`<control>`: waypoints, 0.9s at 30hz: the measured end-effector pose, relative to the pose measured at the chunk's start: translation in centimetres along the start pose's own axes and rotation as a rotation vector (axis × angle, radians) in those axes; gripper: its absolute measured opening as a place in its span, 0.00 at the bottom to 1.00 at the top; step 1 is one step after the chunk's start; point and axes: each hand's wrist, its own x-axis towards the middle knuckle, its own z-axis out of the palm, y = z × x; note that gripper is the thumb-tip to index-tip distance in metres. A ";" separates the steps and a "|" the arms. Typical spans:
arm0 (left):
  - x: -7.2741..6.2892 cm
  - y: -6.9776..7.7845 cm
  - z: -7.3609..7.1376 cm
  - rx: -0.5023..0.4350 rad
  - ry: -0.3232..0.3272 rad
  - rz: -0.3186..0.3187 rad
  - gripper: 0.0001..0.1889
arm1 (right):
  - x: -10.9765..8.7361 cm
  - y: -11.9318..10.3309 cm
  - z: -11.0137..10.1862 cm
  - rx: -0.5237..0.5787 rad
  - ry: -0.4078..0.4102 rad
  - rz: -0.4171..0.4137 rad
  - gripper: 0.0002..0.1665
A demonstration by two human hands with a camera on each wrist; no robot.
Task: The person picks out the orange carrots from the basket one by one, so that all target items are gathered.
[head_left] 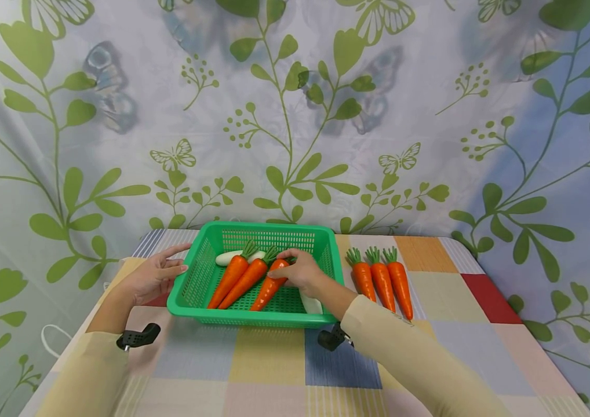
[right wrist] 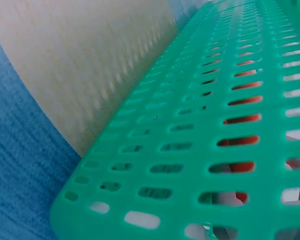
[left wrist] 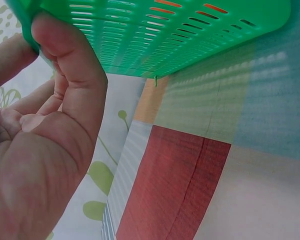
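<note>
A green plastic basket (head_left: 206, 319) stands on the table, holding several vegetables. My left hand (head_left: 154, 277) is at its left side; in the left wrist view, thumb and finger pinch the rim (left wrist: 27, 25). Inside the basket my right hand (head_left: 300, 271) grips a carrot (head_left: 268, 293) near its leafy top. Two other carrots lie side by side to its left, one (head_left: 228, 282) outermost and one (head_left: 244, 284) in between. A white radish (head_left: 226, 258) lies behind them, and another white vegetable (head_left: 312, 303) is partly hidden under my right wrist. The right wrist view shows mostly the perforated basket wall (right wrist: 190, 135).
Three more carrots (head_left: 381, 281) lie in a row on the table right of the basket, partly behind my right forearm. A patchwork cloth (head_left: 274, 359) covers the table. A leaf-patterned curtain (head_left: 295, 116) hangs behind and at both sides.
</note>
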 end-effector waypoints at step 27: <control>0.0 0.0 0.0 0.004 -0.012 0.006 0.42 | -1.5 -1.5 -3.6 0.177 -0.003 -0.112 0.33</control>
